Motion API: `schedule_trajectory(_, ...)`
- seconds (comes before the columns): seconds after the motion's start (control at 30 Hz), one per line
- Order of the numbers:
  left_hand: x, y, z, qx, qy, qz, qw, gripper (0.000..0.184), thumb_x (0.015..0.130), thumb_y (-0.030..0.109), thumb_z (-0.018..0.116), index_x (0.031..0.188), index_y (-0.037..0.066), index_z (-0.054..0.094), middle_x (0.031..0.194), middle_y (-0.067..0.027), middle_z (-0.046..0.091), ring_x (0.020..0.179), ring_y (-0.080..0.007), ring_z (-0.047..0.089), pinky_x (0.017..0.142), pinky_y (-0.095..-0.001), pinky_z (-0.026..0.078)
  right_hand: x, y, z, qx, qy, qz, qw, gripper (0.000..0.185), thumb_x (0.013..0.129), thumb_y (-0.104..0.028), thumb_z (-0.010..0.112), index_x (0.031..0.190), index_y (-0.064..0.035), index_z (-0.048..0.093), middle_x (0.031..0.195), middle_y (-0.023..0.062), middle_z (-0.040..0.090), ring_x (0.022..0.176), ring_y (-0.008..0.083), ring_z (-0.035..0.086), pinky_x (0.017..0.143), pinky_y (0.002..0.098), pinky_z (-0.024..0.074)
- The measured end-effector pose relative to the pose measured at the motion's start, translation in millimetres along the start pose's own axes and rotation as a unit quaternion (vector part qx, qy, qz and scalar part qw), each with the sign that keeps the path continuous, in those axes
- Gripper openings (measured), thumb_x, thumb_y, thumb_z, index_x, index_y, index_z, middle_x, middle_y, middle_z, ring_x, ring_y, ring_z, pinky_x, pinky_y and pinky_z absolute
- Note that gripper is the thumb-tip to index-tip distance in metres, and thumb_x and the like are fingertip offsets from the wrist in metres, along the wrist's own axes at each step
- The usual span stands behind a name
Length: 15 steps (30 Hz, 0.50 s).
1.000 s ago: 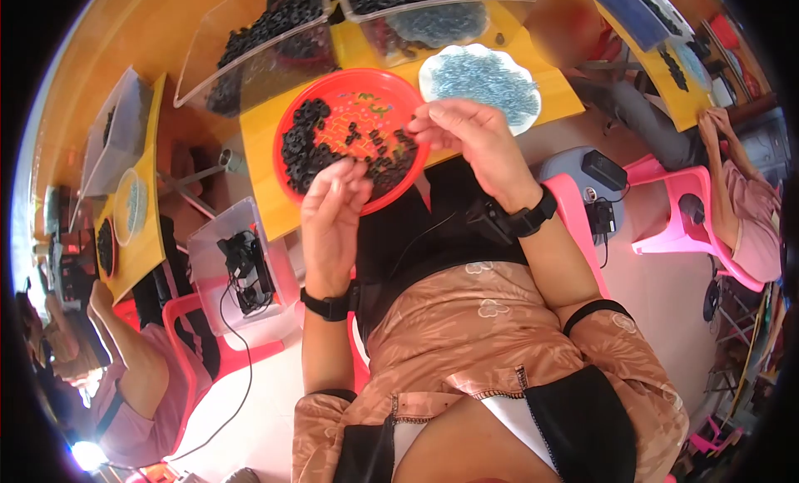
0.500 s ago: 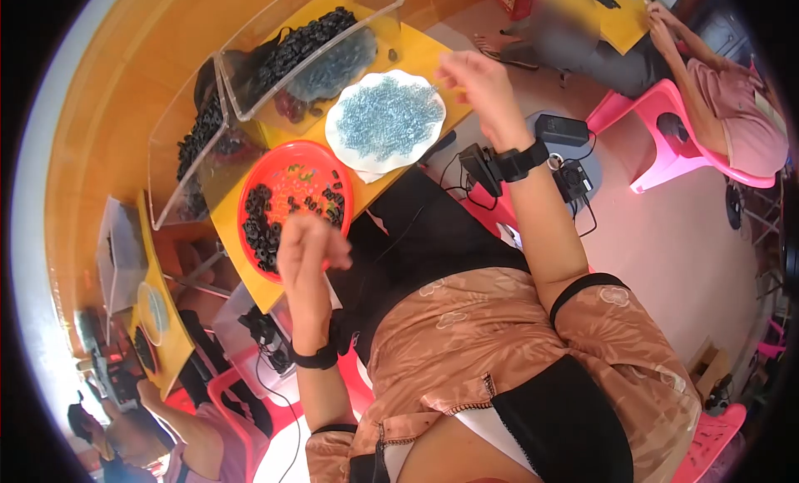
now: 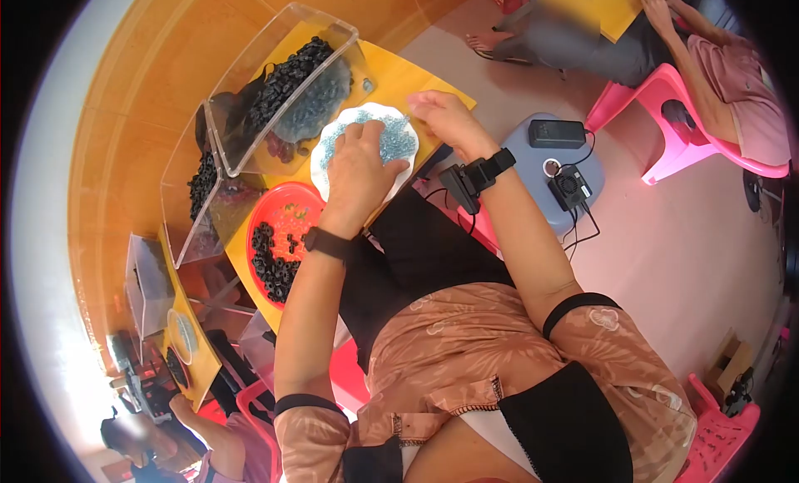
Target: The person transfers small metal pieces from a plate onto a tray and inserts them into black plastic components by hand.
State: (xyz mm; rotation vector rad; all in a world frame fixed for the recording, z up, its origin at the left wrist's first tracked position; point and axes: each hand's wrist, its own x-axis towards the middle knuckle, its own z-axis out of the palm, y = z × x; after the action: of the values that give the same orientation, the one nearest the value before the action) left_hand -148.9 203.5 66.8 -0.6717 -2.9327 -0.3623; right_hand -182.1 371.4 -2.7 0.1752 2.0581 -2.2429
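Note:
My left hand (image 3: 362, 171) reaches over the scalloped white plate (image 3: 319, 168), its fingers apart and touching the small clear-blue pieces (image 3: 398, 139) heaped there. Beside the plate's right edge, my right hand (image 3: 445, 118) is closed, thumb and fingers together; whatever is between them is too small to make out. The red round tray (image 3: 310, 202), lower left of the plate, holds black ring-like parts (image 3: 270, 262) and a few scattered black bits. My left forearm covers part of its right side.
Clear bins (image 3: 283, 67) with black parts stand behind the plate on the yellow table (image 3: 399, 67). On the right, a blue-grey stool (image 3: 533, 163) carries black devices (image 3: 556, 133) with cables. Co-workers sit on pink chairs (image 3: 666, 142) at far right and lower left.
My left hand has moved from over the red tray to the white plate. My right hand, over the tray a second ago, is now beside the plate. The view has shifted.

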Motion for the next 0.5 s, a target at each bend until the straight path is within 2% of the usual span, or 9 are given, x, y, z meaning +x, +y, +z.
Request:
schedule_trajectory(0.1, 5.4, -10.4, 13.6, 0.027, -0.001, -0.016, 1.000, 0.054, 0.069, 0.021, 0.079, 0.116, 0.005, 0.056, 0.116, -0.0158, 0.057, 0.108, -0.0343, 0.055, 0.089, -0.0426, 0.045, 4.8, 3.2, 4.0, 0.087, -0.042, 0.029, 0.995, 0.036, 0.094, -0.016, 0.054, 0.124, 0.0039, 0.055, 0.115, 0.0101, 0.062, 0.102, 0.0141, 0.060, 0.088, 0.0270, 0.0473)
schedule_trajectory(0.23, 3.7, -25.6, 19.0, 0.028, 0.030, -0.027, 0.999, 0.060, 0.069, 0.022, 0.080, 0.120, 0.005, 0.053, 0.115, -0.0183, 0.056, 0.110, -0.0358, 0.053, 0.090, -0.0429, 0.045, -0.9, 0.7, 10.0, 0.106, -0.056, -0.026, 0.992, 0.037, 0.095, -0.016, 0.054, 0.124, 0.0047, 0.054, 0.116, 0.0114, 0.062, 0.104, 0.0154, 0.061, 0.090, 0.0278, 0.0472)
schedule_trajectory(0.3, 4.8, -32.5, 22.0, -0.018, 0.013, -0.031, 0.999, 0.064, 0.070, 0.024, 0.079, 0.124, 0.005, 0.051, 0.122, -0.0187, 0.052, 0.115, -0.0361, 0.049, 0.092, -0.0472, 0.042, -6.3, -5.3, 12.1, 0.112, -0.082, -0.044, 0.989, 0.037, 0.094, -0.017, 0.054, 0.125, 0.0049, 0.054, 0.115, 0.0114, 0.062, 0.104, 0.0158, 0.061, 0.090, 0.0283, 0.0473)
schedule_trajectory(0.4, 6.0, -33.2, 24.9, -0.046, 0.024, 0.017, 0.999, 0.065, 0.073, 0.027, 0.077, 0.128, 0.007, 0.049, 0.128, -0.0203, 0.047, 0.120, -0.0371, 0.045, 0.094, -0.0500, 0.040, -5.3, -5.2, 15.5, 0.144, -0.028, -0.084, 0.986, 0.036, 0.094, -0.018, 0.054, 0.124, 0.0029, 0.055, 0.113, 0.0119, 0.063, 0.103, 0.0163, 0.062, 0.088, 0.0274, 0.0478)
schedule_trajectory(0.5, 4.9, -24.5, 28.5, -0.025, 0.006, 0.060, 0.998, 0.064, 0.076, 0.031, 0.075, 0.130, 0.011, 0.049, 0.132, -0.0219, 0.043, 0.122, -0.0386, 0.042, 0.096, -0.0515, 0.039, -6.9, -10.0, 8.5, 0.172, 0.041, -0.051, 0.983, 0.029, 0.090, -0.013, 0.057, 0.114, 0.0021, 0.061, 0.104, 0.0106, 0.067, 0.094, 0.0157, 0.063, 0.080, 0.0269, 0.0484)
